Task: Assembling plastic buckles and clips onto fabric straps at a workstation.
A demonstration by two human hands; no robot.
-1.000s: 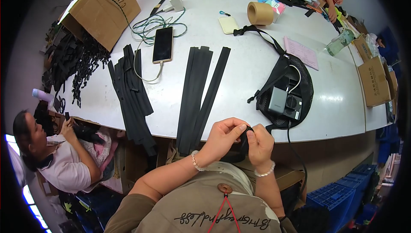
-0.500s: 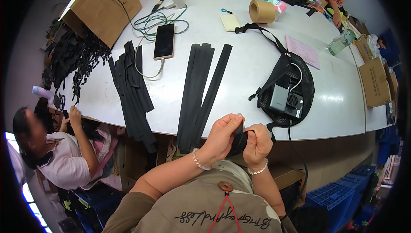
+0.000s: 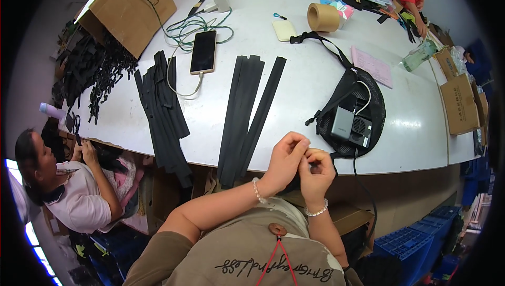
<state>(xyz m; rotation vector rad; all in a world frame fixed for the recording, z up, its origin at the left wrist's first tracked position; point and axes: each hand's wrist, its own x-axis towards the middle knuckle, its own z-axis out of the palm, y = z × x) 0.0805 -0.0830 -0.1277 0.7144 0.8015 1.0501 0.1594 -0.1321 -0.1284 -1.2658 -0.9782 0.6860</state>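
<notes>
- Desk [image 3: 415, 96]: smooth, glossy white top with bare edges.
- Shirt [image 3: 226, 259]: brown cloth; a line of black script-like lettering runs across it, inverted from this view, with a red cord hanging below a round brown disc.
- Left carton [image 3: 134, 10]: ridged brown cardboard, standing tilted, with a short line of dark print on one face.
- Middle black strips [image 3: 242, 107]: flat, matte and straight, lying on the desk left of the hands, their lower ends overhanging the near edge.
- Left black strips [image 3: 160, 112]: similar bands, loosely overlapped and fanned, also overhanging.
- Mesh bag [image 3: 377, 110]: black netting, rounded, with a strap and buckle.
- Right carton [image 3: 460, 106]: brown, boxy, bearing a column of printed characters.
- Left hand [image 3: 286, 160]: thumb and fingers drawn together at the tips, close against the other hand.
- Right hand [image 3: 318, 173]: curled, thumb bent towards the fingers. Dark material shows just below and between the hands; I cannot tell whether either is clamped on it.
- Pink sheet [image 3: 372, 66]: thin paper, its writing too small to read.
- Phone [image 3: 203, 52]: flat, dark glass, cable plugged in.
- Tape roll [image 3: 323, 18]: tan, hollow cylinder.
- Grey block [image 3: 342, 124]: smooth, rounded corners, its pale marking illegible.
</notes>
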